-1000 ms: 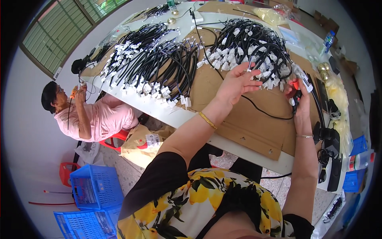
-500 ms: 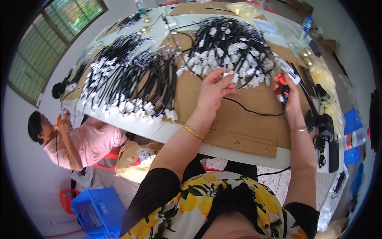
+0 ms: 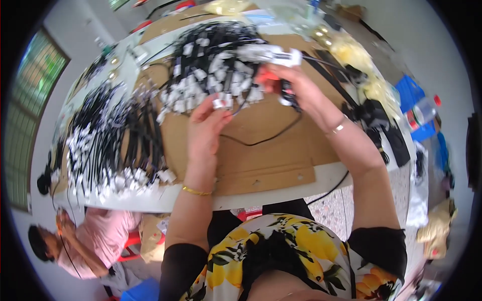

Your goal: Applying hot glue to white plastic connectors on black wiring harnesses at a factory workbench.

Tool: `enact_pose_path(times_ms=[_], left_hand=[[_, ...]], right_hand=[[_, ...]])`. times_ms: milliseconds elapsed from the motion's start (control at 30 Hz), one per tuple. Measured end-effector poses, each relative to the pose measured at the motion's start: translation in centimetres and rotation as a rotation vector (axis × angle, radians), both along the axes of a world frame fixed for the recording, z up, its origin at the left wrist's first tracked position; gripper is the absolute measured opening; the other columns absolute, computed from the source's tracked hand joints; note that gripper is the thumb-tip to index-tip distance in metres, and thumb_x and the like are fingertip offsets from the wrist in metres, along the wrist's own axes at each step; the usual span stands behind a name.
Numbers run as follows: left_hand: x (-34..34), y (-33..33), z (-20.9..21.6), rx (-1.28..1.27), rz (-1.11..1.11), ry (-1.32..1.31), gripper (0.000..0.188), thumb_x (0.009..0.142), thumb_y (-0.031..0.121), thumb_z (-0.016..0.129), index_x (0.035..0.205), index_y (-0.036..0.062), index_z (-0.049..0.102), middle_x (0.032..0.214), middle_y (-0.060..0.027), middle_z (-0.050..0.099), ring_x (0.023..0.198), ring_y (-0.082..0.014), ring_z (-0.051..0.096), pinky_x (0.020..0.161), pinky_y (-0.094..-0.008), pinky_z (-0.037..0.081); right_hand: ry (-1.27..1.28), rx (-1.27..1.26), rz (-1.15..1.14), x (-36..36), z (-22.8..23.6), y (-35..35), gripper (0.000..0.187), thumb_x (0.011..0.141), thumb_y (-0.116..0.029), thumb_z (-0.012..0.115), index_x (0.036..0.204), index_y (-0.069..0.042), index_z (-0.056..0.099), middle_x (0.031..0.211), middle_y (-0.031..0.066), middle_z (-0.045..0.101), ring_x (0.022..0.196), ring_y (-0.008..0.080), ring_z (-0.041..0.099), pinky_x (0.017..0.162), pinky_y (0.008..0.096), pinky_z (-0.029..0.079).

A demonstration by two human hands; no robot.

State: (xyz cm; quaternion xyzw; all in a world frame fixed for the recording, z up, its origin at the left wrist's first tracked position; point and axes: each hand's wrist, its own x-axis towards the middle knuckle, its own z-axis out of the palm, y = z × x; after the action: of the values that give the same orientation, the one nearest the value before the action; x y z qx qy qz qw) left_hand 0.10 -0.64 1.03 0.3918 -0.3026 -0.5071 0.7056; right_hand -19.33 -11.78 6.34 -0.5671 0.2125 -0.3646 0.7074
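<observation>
Pinching a white plug (image 3: 221,103), the left hand (image 3: 205,129) sits apart from the right hand (image 3: 296,90), which grips the black cable (image 3: 261,139) looping between them over the cardboard (image 3: 261,165).

Black top with big yellow lemon-and-leaf print, short black sleeves. Thin gold bangle on the left wrist (image 3: 197,191), silver bracelet on the right wrist (image 3: 340,125).
</observation>
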Motion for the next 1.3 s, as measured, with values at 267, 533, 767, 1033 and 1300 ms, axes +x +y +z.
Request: enact_pose_path(times_ms=[267, 533, 767, 1033, 1300], left_hand=[[1.0, -0.6, -0.2, -0.040, 0.081, -0.033, 0.033, 0.078, -0.003, 0.053, 0.111, 0.0009, 0.050, 0.097, -0.0108, 0.058, 0.073, -0.0146, 0.058, 0.066, -0.0237, 0.049], [-0.5, 0.0, 1.1, 0.030, 0.270, -0.117, 0.031, 0.075, -0.003, 0.055, 0.105, 0.0003, 0.052, 0.093, -0.0093, 0.059, 0.080, -0.0160, 0.057, 0.070, -0.0261, 0.048], [0.1, -0.1, 0.6, -0.059, 0.274, -0.103, 0.027, 0.071, -0.008, 0.057, 0.097, -0.0020, 0.055, 0.087, -0.0105, 0.062, 0.071, -0.0128, 0.058, 0.063, -0.0221, 0.048], [-0.1, -0.1, 0.8, -0.091, 0.352, -0.152, 0.023, 0.071, -0.008, 0.057, 0.093, -0.0028, 0.055, 0.083, -0.0085, 0.062, 0.068, -0.0093, 0.057, 0.061, -0.0196, 0.046], [0.0, -0.1, 0.7, -0.120, 0.440, -0.270, 0.022, 0.071, -0.008, 0.058, 0.091, -0.0002, 0.058, 0.077, -0.0028, 0.061, 0.065, -0.0040, 0.052, 0.056, -0.0160, 0.040]], right_hand=[[-0.049, -0.134, 0.209, 1.3, 1.0, 2.0, 0.022, 0.078, -0.022, 0.058, 0.087, -0.001, 0.059, 0.077, 0.0080, 0.062, 0.061, 0.0123, 0.056, 0.060, 0.0240, 0.045], [0.094, -0.281, 0.204, 0.4, 2.0, 2.1, 0.022, 0.076, -0.018, 0.061, 0.088, 0.000, 0.058, 0.080, 0.0070, 0.062, 0.068, 0.0123, 0.057, 0.061, 0.0240, 0.045], [0.246, -0.401, 0.090, 1.4, 1.6, 2.2, 0.023, 0.076, -0.014, 0.064, 0.093, 0.000, 0.057, 0.087, 0.0049, 0.061, 0.076, 0.0112, 0.057, 0.064, 0.0244, 0.046], [0.413, -0.440, 0.088, 1.5, 1.5, 3.2, 0.037, 0.073, -0.027, 0.068, 0.097, 0.000, 0.057, 0.087, 0.0034, 0.061, 0.080, 0.0097, 0.056, 0.070, 0.0227, 0.045], [0.502, -0.414, 0.075, 1.2, 1.9, 3.6, 0.035, 0.074, -0.024, 0.067, 0.097, 0.000, 0.057, 0.087, 0.0040, 0.061, 0.081, 0.0098, 0.056, 0.070, 0.0227, 0.045]])
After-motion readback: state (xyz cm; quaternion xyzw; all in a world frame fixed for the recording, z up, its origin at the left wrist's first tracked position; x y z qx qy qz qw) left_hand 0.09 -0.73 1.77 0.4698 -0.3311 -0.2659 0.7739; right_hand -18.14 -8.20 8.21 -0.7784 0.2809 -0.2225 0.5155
